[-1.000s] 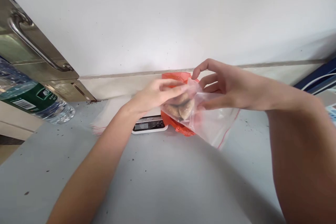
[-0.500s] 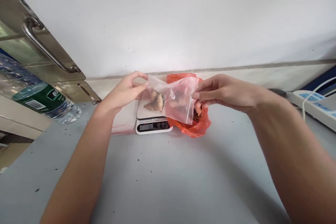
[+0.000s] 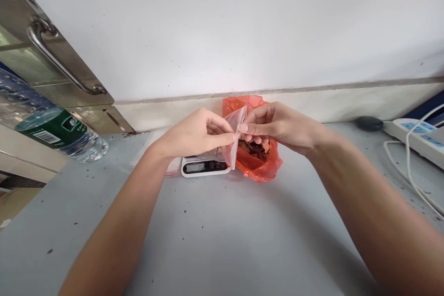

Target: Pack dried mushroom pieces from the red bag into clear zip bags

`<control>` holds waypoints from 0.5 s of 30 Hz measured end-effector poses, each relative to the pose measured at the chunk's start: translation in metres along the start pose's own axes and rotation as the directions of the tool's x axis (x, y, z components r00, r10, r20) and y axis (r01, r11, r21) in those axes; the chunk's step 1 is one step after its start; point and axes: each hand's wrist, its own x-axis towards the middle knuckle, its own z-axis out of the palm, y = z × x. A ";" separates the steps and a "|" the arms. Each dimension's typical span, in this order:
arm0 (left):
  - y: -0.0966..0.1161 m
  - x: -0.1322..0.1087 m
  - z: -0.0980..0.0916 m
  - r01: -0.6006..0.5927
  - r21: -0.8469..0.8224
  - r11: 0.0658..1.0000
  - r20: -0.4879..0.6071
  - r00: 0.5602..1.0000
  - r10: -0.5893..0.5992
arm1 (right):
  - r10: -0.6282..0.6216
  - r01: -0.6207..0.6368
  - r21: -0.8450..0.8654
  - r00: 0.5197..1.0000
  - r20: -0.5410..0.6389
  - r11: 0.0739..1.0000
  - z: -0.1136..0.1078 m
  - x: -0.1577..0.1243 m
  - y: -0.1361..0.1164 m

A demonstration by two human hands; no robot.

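Observation:
A clear zip-lock bag [image 3: 237,148] hangs between my two hands, above the right end of a white digital scale [image 3: 205,174]. My left hand [image 3: 197,135] pinches the bag near its mouth, thumb and fingers together. Close against it, my right hand [image 3: 274,127] grips the bag's opening edge between thumb and fingers. The chunks in the bag are mostly hidden behind my left hand. On the scale's display I read what looks like 0.0. Just right of the scale lies an open red plastic bag [image 3: 270,166] with brown dried pieces [image 3: 255,151] in it, under my right hand.
A large water bottle [image 3: 52,129] with a green label stands at the left, by a metal door handle [image 3: 65,64]. Flat clear bags [image 3: 149,148] lie left of the scale. At the right are a power strip [image 3: 416,136], a white cable [image 3: 395,166] and a black object [image 3: 369,123].
My left hand has moved right from the zip-lock bag's far end to its mouth, beside my right hand. The bag has turned more edge-on, and its chunks are now mostly covered.

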 end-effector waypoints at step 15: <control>0.002 -0.001 -0.002 0.059 0.009 0.998 -0.043 0.997 -0.059 | 0.038 -0.035 -0.050 0.998 0.053 0.998 0.005 0.000 -0.001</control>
